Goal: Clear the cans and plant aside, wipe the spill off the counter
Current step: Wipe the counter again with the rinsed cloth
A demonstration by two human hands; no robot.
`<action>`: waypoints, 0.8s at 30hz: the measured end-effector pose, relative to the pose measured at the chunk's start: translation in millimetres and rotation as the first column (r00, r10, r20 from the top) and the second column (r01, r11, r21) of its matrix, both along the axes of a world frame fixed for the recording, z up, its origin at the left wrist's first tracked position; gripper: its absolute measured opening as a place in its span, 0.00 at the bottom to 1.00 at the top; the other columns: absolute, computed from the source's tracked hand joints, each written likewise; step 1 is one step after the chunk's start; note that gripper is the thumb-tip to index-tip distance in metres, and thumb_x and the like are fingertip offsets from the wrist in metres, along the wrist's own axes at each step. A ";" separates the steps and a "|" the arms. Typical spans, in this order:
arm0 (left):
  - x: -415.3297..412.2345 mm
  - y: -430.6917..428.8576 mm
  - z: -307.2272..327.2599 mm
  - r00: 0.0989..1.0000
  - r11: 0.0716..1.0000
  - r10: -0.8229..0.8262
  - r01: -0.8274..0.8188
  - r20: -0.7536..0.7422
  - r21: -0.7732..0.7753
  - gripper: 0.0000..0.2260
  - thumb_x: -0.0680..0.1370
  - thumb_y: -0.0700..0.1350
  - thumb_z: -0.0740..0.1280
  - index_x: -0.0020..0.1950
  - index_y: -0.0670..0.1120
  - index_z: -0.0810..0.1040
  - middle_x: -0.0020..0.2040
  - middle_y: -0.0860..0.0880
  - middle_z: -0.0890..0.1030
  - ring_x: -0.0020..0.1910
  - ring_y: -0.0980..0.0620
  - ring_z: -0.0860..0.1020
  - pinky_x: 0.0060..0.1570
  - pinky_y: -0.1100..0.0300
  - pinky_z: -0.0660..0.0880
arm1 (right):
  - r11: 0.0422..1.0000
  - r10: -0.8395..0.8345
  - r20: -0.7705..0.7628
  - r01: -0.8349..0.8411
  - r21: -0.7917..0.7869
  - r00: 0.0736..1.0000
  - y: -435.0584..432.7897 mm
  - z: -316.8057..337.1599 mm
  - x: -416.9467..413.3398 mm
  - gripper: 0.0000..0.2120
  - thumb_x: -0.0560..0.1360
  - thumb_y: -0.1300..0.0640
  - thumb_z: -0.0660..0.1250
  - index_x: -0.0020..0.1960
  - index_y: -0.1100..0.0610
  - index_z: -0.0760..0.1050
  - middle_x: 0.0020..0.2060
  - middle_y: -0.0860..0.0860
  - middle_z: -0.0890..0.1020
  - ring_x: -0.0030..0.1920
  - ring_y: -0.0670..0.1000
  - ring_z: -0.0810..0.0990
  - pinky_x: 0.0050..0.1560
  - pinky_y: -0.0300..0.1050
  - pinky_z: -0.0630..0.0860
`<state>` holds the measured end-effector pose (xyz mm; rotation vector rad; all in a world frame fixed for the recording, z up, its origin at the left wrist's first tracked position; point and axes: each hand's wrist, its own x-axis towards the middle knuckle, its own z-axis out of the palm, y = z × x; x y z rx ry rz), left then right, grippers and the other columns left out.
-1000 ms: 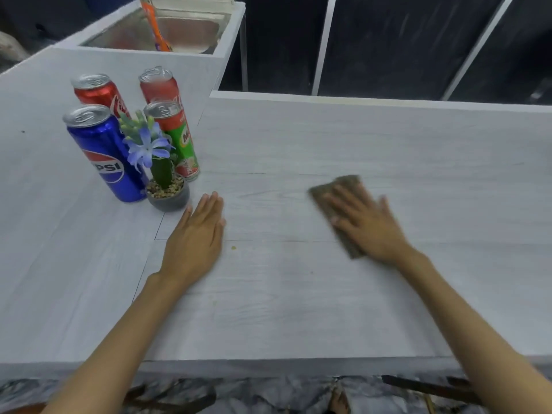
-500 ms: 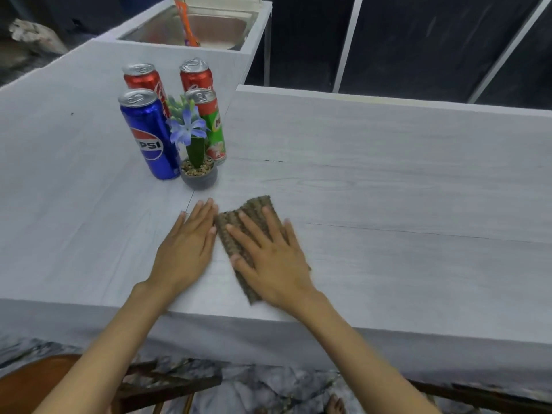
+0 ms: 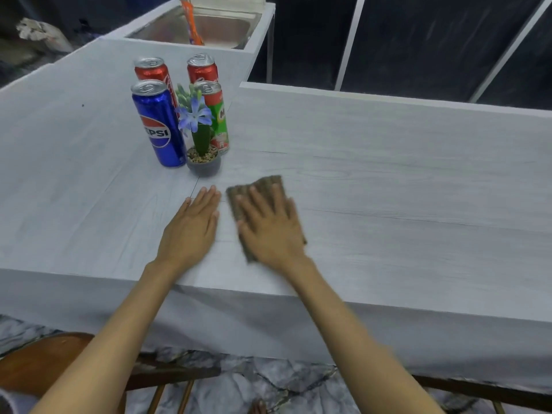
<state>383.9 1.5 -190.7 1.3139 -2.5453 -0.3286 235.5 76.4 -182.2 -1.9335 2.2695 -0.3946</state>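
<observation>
- A steel sink (image 3: pixel 227 26) sits at the far end, with an orange object (image 3: pixel 191 22) standing in it.
- A wooden chair (image 3: pixel 44 363) stands on the marble-patterned floor (image 3: pixel 268 380).

cloth (image 3: pixel 263 189) — mostly hidden under right hand (image 3: pixel 270 231) | rear red cans (image 3: pixel 201 70) — labels partly hidden

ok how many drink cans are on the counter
4, all upright in a cluster at the left: a blue Pepsi can in front, a green Milo can right of the potted plant, and two red cans behind. None appear hidden.
</observation>
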 end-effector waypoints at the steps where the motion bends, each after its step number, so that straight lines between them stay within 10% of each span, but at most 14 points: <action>1: 0.1 -0.2 0.2 1.000 1.000 -0.004 0.004 -0.001 0.010 0.21 0.82 0.46 0.46 0.76 0.47 0.53 0.77 0.52 0.53 0.76 0.58 0.50 0.74 0.62 0.44 | 0.997 0.070 0.001 -0.070 -0.016 0.998 18.2 0.8 8.3 0.25 0.79 0.42 0.44 0.75 0.42 0.48 0.76 0.43 0.50 0.76 0.53 0.38 0.74 0.57 0.38; 5: 1.6 0.0 0.3 1.000 1.000 -0.017 0.017 0.018 0.002 0.21 0.82 0.47 0.45 0.76 0.47 0.51 0.77 0.52 0.52 0.76 0.58 0.49 0.74 0.62 0.44 | 0.995 0.103 -0.057 -0.104 -0.012 0.993 88.3 -3.3 -44.5 0.29 0.73 0.36 0.39 0.74 0.38 0.47 0.76 0.39 0.48 0.76 0.49 0.38 0.74 0.54 0.38; 12: -1.1 -0.1 0.2 0.999 1.000 -0.004 0.004 0.036 0.001 0.22 0.82 0.48 0.45 0.76 0.46 0.51 0.77 0.51 0.52 0.76 0.57 0.49 0.74 0.61 0.44 | 0.904 -0.412 -0.007 0.410 0.122 0.911 51.8 9.4 -116.9 0.25 0.80 0.43 0.46 0.76 0.43 0.46 0.77 0.44 0.47 0.76 0.56 0.37 0.75 0.57 0.39; 20: 21.9 -7.3 6.8 0.995 0.998 0.006 -0.012 0.099 0.059 0.22 0.82 0.49 0.43 0.77 0.48 0.47 0.78 0.52 0.48 0.76 0.57 0.45 0.73 0.56 0.35 | 0.987 0.158 -0.013 -0.158 0.033 0.987 63.8 3.1 29.0 0.28 0.76 0.38 0.40 0.75 0.40 0.46 0.76 0.40 0.46 0.74 0.48 0.33 0.73 0.51 0.32; 24: 67.5 -28.1 16.4 0.986 0.999 -0.004 -0.005 0.166 0.051 0.23 0.82 0.50 0.42 0.77 0.48 0.45 0.78 0.53 0.46 0.76 0.57 0.43 0.73 0.57 0.34 | 0.994 -0.002 -0.032 0.006 0.108 0.999 67.5 5.6 -26.9 0.31 0.70 0.29 0.37 0.72 0.35 0.40 0.73 0.34 0.41 0.75 0.45 0.33 0.75 0.53 0.37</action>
